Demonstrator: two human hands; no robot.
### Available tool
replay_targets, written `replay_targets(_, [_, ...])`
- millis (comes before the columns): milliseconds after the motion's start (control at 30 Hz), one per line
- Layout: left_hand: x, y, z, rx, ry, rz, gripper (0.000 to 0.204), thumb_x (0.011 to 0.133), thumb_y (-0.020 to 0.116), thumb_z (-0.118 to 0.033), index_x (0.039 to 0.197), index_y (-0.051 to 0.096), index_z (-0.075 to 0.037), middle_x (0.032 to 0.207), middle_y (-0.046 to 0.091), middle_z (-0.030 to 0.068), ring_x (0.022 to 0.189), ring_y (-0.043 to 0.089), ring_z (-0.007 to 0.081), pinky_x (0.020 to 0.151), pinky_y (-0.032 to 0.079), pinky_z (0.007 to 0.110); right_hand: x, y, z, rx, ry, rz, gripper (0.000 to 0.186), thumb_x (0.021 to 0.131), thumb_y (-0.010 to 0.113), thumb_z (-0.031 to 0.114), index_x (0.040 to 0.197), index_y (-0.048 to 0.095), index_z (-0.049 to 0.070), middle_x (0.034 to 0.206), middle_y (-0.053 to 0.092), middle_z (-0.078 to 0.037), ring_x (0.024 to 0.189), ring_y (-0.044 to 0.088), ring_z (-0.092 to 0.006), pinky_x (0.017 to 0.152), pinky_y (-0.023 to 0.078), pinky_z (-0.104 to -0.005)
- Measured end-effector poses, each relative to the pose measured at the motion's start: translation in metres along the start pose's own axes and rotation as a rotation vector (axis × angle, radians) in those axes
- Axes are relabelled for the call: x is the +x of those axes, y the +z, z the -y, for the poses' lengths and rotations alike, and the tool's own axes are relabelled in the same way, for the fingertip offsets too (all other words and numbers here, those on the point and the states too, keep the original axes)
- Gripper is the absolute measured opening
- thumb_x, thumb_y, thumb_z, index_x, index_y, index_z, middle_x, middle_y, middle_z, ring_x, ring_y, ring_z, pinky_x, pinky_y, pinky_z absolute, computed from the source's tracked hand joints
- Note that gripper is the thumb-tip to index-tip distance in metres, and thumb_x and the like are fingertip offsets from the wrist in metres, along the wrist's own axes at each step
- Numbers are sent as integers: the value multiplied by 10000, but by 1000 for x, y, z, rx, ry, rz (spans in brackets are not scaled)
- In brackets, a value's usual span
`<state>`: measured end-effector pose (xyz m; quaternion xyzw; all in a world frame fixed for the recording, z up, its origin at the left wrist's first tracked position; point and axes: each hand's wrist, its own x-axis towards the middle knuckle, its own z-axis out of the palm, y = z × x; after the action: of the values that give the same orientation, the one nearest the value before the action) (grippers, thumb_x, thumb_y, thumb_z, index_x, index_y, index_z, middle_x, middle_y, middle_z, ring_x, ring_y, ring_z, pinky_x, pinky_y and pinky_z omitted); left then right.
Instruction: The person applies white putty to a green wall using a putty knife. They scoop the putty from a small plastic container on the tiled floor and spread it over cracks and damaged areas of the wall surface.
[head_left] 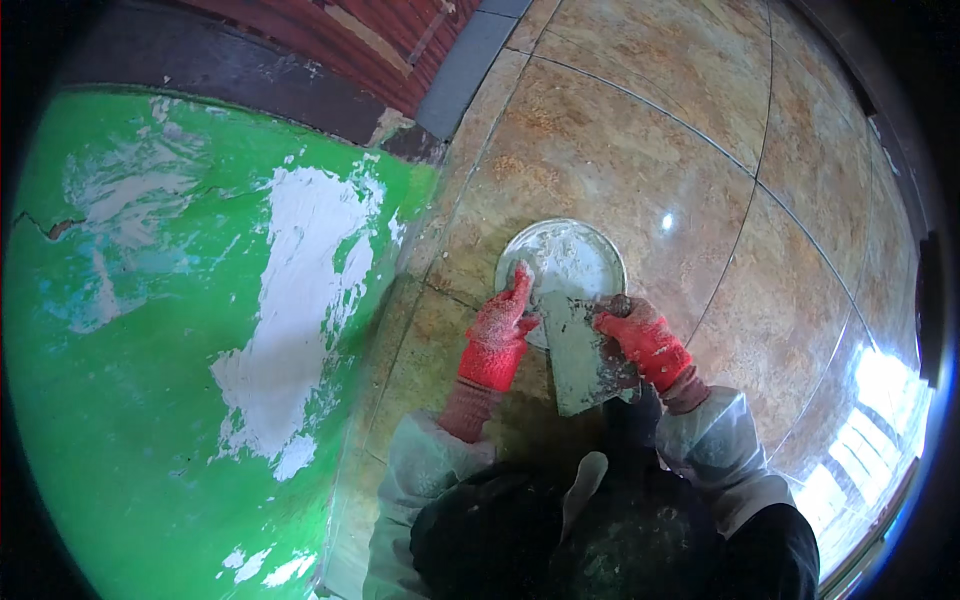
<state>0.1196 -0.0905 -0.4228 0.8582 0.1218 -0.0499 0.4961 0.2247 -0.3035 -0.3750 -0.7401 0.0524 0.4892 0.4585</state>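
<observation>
A round bucket (612, 246) with white putty (570, 252) in it stands on the tiled floor in front of me. My right hand (645, 343), in a red glove, is closed on a scraper (578, 355). Its wide, flat blade is smeared with grey-white putty and overlaps the bucket's near rim. My left hand (498, 328), also in a red glove, is at the bucket's near left side. Its index finger stretches over the rim, with the thumb apart and pointing toward the blade. The other left fingers are partly hidden.
On the left is a green wall (180, 400) with a large white putty patch (300, 290), smaller smears and a crack (55, 228). Dark red panelling (400, 40) lies beyond it. Brown floor tiles (680, 110) spread to the right, with bright reflections at lower right.
</observation>
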Motion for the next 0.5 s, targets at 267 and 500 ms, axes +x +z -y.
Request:
replay_targets(267, [1,-11,-20,268,-3,81,758,800,645,-86,1447,253,-130,1088,587,201,954,584,346,798,472,411,9,6,-15,190,1,30,263,822,662,245,966,671,25,686,618,-29,599,584,-130,536,465,-309])
replay_targets(500, [-1,-2,-18,54,-4,-33,729,803,649,-99,1435,284,-115,1164,565,207,956,594,330,784,476,397,8,8,-16,208,-85,53,230,822,646,186,979,648,17,725,610,-18,567,553,-111,508,454,-277])
